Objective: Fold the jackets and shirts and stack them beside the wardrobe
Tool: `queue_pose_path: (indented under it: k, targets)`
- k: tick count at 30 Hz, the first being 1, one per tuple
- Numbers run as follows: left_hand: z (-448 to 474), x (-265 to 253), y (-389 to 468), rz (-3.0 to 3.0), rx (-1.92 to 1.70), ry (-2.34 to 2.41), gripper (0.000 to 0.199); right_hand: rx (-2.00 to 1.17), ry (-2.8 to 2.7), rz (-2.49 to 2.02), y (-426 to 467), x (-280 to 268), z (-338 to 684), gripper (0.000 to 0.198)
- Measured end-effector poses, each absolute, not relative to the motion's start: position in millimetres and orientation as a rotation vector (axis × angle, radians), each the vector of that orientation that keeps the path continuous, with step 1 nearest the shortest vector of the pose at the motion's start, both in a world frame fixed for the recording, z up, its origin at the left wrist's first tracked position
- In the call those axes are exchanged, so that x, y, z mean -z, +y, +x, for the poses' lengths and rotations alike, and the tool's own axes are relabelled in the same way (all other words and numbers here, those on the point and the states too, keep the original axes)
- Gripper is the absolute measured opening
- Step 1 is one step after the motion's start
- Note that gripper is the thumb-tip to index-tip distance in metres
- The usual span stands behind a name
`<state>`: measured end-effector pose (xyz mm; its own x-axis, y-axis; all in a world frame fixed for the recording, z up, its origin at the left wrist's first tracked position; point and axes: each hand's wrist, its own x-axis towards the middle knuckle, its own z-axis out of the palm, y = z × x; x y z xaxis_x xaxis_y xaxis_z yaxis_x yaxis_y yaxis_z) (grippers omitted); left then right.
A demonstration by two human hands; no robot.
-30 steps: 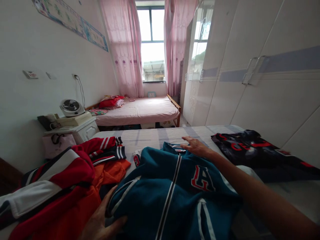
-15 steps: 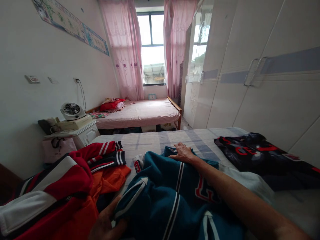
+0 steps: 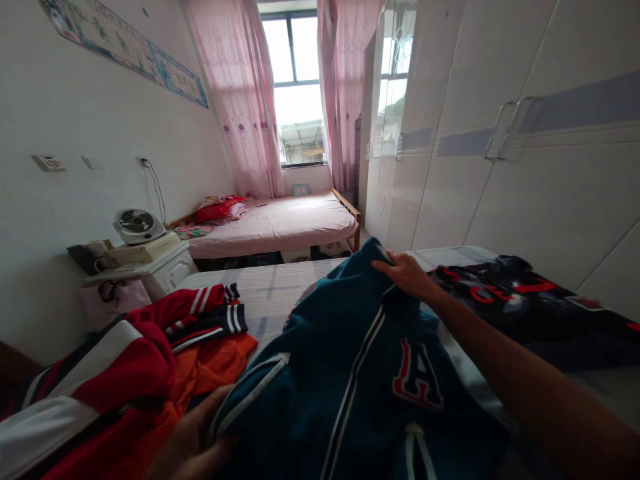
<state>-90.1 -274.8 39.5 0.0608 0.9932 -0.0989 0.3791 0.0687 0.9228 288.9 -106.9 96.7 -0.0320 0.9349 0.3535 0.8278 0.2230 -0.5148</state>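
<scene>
A teal jacket (image 3: pixel 310 373) with a dark zip, white-edged pockets and a letter patch lies in front of me, its collar end lifted off the bed. My right hand (image 3: pixel 405 272) is closed on the collar, holding it up. Low at the left, my left hand (image 3: pixel 195 433) grips the jacket's side beside the pocket, thumb on top and fingers partly hidden. Left of it lies a red, white and navy jacket (image 3: pixel 150 360), with orange clothing (image 3: pixel 220 363) partly under it.
The clothes rest on a bed with a checked sheet (image 3: pixel 270 287). A black garment with red lettering (image 3: pixel 490 293) lies to the right. Beyond are a pink bed (image 3: pixel 285 227), a fan (image 3: pixel 137 225) on a cabinet (image 3: pixel 173 267), and a white wardrobe (image 3: pixel 460 193).
My right hand has gone from lying on the collar to gripping it and raising it up and to the right. My left hand has shifted slightly left with the jacket's side.
</scene>
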Motion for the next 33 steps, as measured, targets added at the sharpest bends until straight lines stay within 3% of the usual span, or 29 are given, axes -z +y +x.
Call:
queue_pose_path:
  k: [4, 7, 15, 23, 27, 33]
  targets:
    - [-84, -71, -224, 1.351, -1.239, 1.496, 0.054, 0.078, -1.587, -1.811, -100, -125, 354, 0.042]
    - [-74, -66, -180, 1.246, -1.329, 1.524, 0.049, 0.209, -1.515, -2.101, -94, -110, 398, 0.045]
    - [-46, -13, -185, 0.687, -1.319, 1.517, 0.022, 0.055, -1.718, -2.415, -105, -27, 442, 0.048]
    - [-26, -26, -246, 0.199, -1.235, 1.199, 0.017, 0.000, -1.701, -2.449, -107, -16, 436, 0.055]
    - [-8, -26, -230, 0.196, -1.107, 1.092, 0.002, 0.010, -1.670, -2.429, -107, -10, 438, 0.056]
    - [25, -11, -194, 0.480, -1.107, 1.047, 0.013, -0.010, -1.637, -2.409, -108, -13, 435, 0.048]
